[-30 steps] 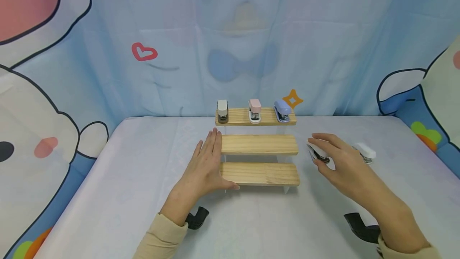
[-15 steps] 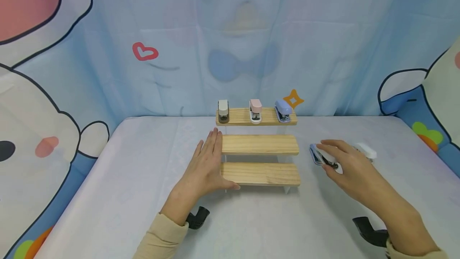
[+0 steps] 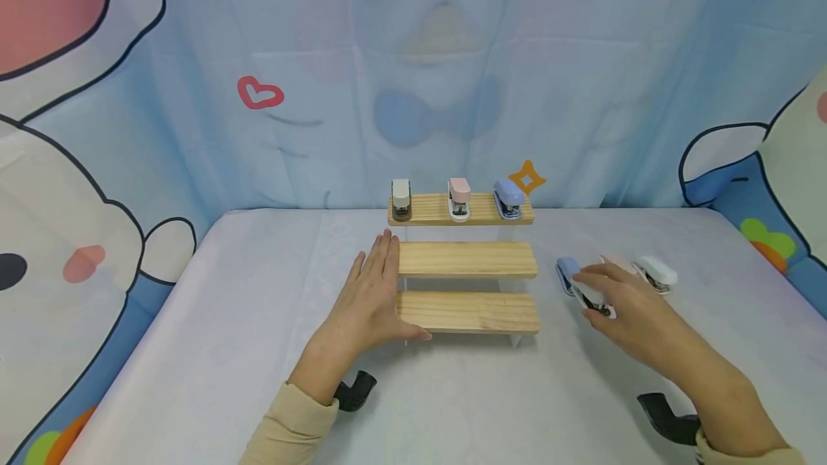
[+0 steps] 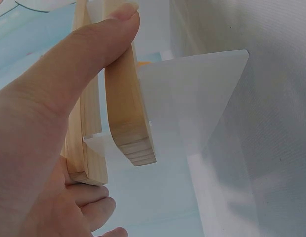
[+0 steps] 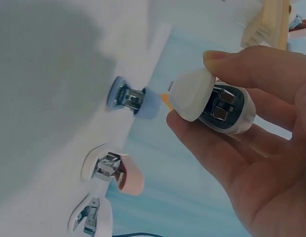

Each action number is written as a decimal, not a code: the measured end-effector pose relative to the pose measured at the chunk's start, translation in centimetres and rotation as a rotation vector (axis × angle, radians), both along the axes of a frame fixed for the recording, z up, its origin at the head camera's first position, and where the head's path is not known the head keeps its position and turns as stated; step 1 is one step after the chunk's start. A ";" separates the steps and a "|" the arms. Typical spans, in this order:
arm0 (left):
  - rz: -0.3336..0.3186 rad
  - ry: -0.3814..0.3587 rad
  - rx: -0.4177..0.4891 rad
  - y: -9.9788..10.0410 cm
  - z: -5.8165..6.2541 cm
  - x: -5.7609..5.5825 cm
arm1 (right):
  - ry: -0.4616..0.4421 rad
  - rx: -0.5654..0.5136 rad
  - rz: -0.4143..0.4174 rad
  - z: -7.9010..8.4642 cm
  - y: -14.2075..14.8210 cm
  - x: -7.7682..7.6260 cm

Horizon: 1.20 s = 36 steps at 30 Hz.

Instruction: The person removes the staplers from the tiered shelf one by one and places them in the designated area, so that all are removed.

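Note:
My right hand (image 3: 636, 314) holds a white stapler (image 5: 192, 96) between thumb and fingers, above the right side of the table. Just past it on the table stand a blue stapler (image 3: 566, 273), a pink stapler (image 5: 130, 175) partly hidden by the hand, and another white stapler (image 3: 657, 273). With fingers straight, my left hand (image 3: 365, 307) rests along the left end of a three-step wooden display stand (image 3: 468, 312). Its thumb (image 4: 83, 54) lies over the front board. The top step carries a white-and-dark stapler (image 3: 401, 199), a pink stapler (image 3: 459, 199) and a blue stapler (image 3: 508, 199).
The two lower boards, the middle one (image 3: 468, 260) included, show bare wood. Translucent side panels (image 4: 192, 94) hold the stand up on the white-covered table (image 3: 258, 293). A printed blue curtain (image 3: 310, 128) hangs behind the table.
My right hand has moved right and nearer to me with the white stapler, so the blue stapler and part of the pink one on the table show. The left hand stays put.

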<state>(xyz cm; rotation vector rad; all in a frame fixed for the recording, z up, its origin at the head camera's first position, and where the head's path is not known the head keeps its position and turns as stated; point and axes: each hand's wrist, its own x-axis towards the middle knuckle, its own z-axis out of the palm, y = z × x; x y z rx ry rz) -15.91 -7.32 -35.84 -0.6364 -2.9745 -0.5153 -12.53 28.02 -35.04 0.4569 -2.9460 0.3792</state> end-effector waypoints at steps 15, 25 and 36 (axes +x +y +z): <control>-0.002 -0.001 -0.005 0.1 -0.1 0.0 | -0.168 0.025 -0.009 -2.0 0.4 -0.2; 0.004 -0.011 -0.002 -0.1 0.0 0.0 | -0.117 0.014 0.015 -2.2 0.7 -0.1; 0.001 -0.012 -0.005 0.0 0.0 0.0 | -0.153 0.017 -0.005 -2.2 1.1 -0.1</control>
